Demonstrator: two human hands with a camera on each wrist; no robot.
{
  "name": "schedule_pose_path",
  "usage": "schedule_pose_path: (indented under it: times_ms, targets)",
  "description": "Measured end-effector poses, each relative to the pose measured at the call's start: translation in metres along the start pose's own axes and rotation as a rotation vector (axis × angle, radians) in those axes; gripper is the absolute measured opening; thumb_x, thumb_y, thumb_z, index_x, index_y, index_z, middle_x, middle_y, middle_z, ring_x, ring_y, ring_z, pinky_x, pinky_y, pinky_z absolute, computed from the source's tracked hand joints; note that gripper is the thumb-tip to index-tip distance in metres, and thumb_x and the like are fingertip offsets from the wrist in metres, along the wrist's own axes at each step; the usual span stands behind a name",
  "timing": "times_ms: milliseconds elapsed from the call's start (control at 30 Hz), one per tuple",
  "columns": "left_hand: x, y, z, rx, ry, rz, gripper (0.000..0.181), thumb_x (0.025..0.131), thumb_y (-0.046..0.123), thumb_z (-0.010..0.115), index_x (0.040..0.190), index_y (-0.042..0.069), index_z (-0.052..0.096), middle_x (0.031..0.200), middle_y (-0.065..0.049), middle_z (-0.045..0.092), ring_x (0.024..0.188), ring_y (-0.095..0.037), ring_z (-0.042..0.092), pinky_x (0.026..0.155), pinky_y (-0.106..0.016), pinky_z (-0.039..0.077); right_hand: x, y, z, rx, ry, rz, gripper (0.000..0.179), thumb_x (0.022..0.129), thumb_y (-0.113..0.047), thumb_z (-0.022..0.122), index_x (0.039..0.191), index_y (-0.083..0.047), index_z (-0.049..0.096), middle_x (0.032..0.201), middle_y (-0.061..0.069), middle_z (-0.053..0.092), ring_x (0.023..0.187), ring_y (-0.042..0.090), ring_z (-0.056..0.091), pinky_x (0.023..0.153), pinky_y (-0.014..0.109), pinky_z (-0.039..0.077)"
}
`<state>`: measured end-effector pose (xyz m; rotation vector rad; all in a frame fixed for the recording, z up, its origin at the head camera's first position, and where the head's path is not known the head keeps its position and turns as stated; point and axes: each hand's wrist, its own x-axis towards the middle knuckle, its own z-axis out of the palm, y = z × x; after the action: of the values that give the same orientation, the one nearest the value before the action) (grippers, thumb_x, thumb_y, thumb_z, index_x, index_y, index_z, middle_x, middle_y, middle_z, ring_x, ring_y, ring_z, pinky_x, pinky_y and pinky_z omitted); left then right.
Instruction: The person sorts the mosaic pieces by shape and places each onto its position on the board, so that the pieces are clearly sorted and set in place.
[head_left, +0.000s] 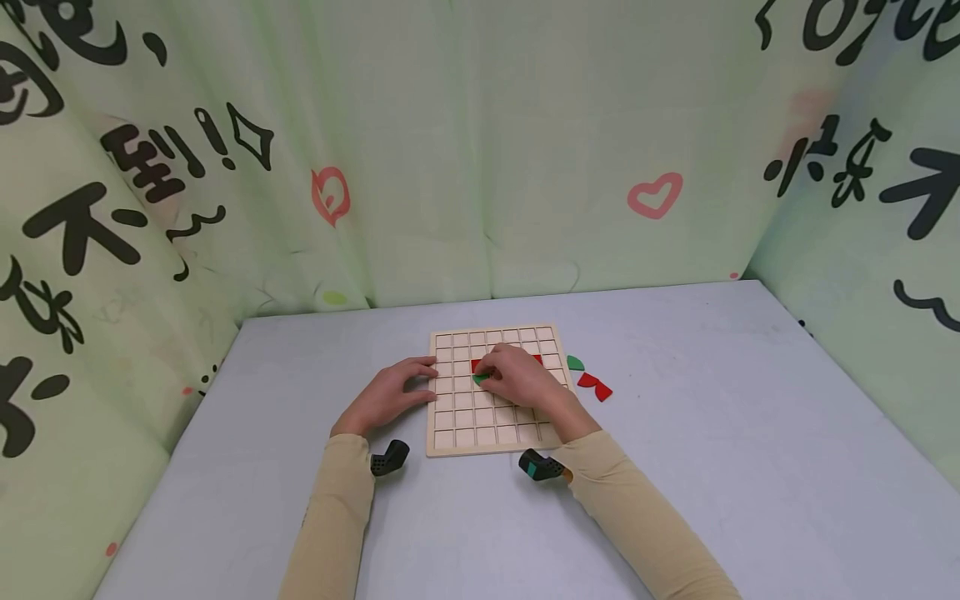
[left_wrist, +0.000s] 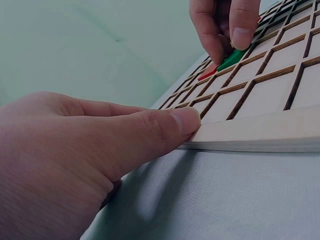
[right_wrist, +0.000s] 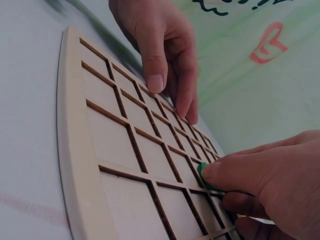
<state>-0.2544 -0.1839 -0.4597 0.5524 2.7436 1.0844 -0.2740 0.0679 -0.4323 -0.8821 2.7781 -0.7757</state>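
Just under the thumb and fingertips of my right hand (head_left: 521, 379), a green piece (head_left: 481, 379) is pinched low over the board (head_left: 465, 436); my fingers cover most of it, so its full shape is hard to make out. Whether it lies fully in a square, I can't tell. Beside it, a red piece (head_left: 476, 366) peeps out past my right knuckles, and more red (head_left: 537, 358) shows on their far side; whether these join under my hand is hidden.

My left hand (head_left: 386, 396) is relaxed, thumb and fingers spread apart, touching the board's left edge and gripping no piece. From the left wrist, my thumb lies on the rim and blocks the view of most of the other fingers, while my right hand is cut off at the top. From the right wrist, the board runs out of view at the bottom, and some of my right fingers are lost in shadow.

Right of my right hand, off the board on the table (head_left: 750, 417), lie another green piece (head_left: 575, 363) and two red pieces (head_left: 603, 392), touching or nearly so. My right wrist and cuff cover part of the board's near right side.
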Motion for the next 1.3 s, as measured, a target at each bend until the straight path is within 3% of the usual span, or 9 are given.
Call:
schedule_pose_path:
  times_ms: [1300]
  targets:
    - [0.0001,-0.001,0.0003,0.004,0.0,0.0,0.039,0.091,0.026,0.071,0.125,0.008,0.064,0.148,-0.003,0.047,0.14,-0.025,0.037,0.116,-0.042,0.032,-0.0019,0.0034,0.0022,0.021,0.03,-0.002,0.016,0.091,-0.012,0.069,0.105,-0.005,0.073,0.1,0.004,0.061,0.088,0.018,0.055,0.078,0.028,0.051]
